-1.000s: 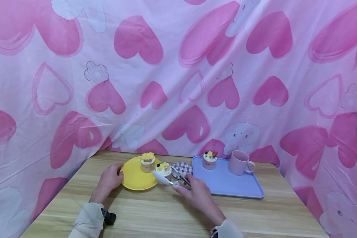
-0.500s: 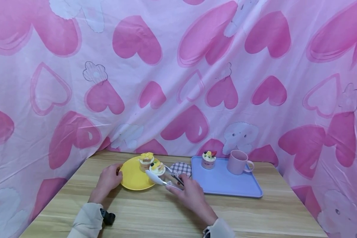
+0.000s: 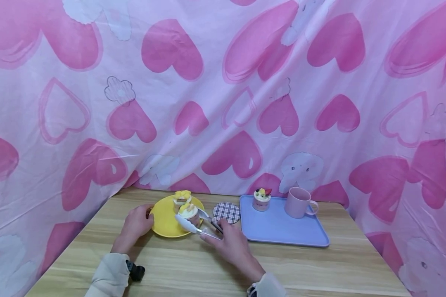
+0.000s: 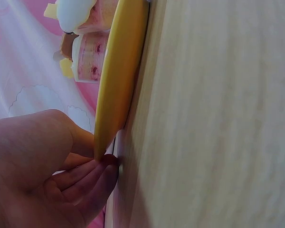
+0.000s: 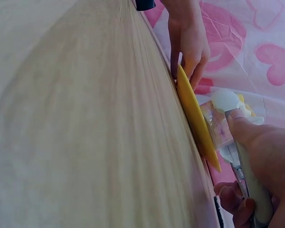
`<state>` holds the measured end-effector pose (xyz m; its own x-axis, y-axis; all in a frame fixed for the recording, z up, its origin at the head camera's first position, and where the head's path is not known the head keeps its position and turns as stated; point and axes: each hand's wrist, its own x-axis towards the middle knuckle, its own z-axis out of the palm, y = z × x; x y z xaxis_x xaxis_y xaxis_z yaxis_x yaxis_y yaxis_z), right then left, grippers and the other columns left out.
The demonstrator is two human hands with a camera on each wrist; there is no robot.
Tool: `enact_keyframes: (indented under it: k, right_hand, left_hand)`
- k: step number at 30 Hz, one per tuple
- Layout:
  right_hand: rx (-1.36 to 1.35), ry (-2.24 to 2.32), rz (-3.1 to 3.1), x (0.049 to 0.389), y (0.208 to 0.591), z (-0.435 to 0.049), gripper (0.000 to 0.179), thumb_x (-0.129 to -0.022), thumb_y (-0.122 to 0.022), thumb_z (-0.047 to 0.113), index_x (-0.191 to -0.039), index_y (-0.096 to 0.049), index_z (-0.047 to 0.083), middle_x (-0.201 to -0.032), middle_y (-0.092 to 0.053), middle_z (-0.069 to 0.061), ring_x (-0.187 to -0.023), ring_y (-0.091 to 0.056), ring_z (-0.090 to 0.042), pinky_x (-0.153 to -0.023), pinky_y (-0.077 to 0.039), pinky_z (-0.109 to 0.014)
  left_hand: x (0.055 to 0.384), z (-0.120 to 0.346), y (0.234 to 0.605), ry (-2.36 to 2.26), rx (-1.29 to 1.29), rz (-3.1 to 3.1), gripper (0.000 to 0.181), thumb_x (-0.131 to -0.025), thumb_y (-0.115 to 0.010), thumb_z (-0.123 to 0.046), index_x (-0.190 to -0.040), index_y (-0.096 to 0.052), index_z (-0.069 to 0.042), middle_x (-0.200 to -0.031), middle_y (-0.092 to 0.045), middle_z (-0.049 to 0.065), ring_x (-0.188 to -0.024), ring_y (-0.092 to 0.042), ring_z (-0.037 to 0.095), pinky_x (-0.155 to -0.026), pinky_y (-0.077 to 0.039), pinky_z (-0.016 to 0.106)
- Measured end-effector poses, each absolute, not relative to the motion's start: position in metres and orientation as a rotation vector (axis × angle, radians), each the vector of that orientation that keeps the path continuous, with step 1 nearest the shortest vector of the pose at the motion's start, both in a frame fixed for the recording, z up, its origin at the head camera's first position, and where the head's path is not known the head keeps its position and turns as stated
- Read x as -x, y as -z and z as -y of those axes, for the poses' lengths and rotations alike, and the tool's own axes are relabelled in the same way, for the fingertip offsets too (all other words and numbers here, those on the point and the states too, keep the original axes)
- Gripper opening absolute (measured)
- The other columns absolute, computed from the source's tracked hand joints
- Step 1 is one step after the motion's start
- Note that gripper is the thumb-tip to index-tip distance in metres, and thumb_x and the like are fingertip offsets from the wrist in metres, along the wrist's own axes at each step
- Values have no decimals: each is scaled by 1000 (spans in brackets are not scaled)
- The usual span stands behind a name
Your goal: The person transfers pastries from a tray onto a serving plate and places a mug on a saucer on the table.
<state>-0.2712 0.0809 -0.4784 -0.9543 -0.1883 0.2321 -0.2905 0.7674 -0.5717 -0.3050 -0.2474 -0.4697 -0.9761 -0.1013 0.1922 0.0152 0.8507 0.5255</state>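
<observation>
My left hand (image 3: 136, 222) pinches the left rim of a round yellow plate (image 3: 165, 225); in the left wrist view the thumb lies on top and fingers curl beneath. My right hand (image 3: 232, 245) grips a pair of tongs (image 3: 187, 224) with white tips. Between those tips is a clear dessert cup (image 3: 189, 212) with white cream and yellow fruit on top, at the plate's right side. Whether its base touches the plate I cannot tell for sure. Just behind it, another dessert cup (image 3: 181, 203) with yellow topping stands on the plate, partly hidden.
A checkered round coaster (image 3: 226, 212) lies right of the plate. Beyond it is a blue tray (image 3: 286, 229) bearing a dessert cup (image 3: 261, 202) with strawberry and a pink mug (image 3: 297, 203). A pink heart-patterned cloth (image 3: 230, 156) hangs behind the wooden table (image 3: 193, 268).
My right hand has moved left with the tongs and the cup, from the plate's right edge to over the plate. More of the coaster shows. My left hand has stayed on the rim.
</observation>
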Motion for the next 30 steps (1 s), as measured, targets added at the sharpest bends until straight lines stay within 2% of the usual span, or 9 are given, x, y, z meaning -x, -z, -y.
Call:
enact_keyframes:
  k: [11,20,30]
  right_hand:
    - [-393,-936,2831,265,478,-93,64,-72,-62,83,-95,-61,24,-72,-52,5,-60,-44,-10,-49,-34,-26]
    - [-443,-927,2826,259,477,-112,60,-73,-63,81,-96,-61,26,-72,-56,3,-62,-46,-9,-50,-35,-24]
    - [-478,-859,2783,254,473,-114,56,-74,-65,79,-93,-62,27,-68,-54,13,-60,-47,-7,-49,-36,-24]
  left_hand:
    - [307,248,469,814,-59,2812,45,-93,-58,-10,-135,-58,6,-125,-65,26,-105,-62,35,-96,-53,57]
    - [307,246,467,822,-82,2832,46,-93,-58,-9,-136,-57,5,-126,-64,27,-108,-62,37,-98,-51,58]
    - [305,246,468,824,-89,2831,46,-94,-57,-9,-137,-55,6,-129,-63,28,-114,-61,41,-99,-50,59]
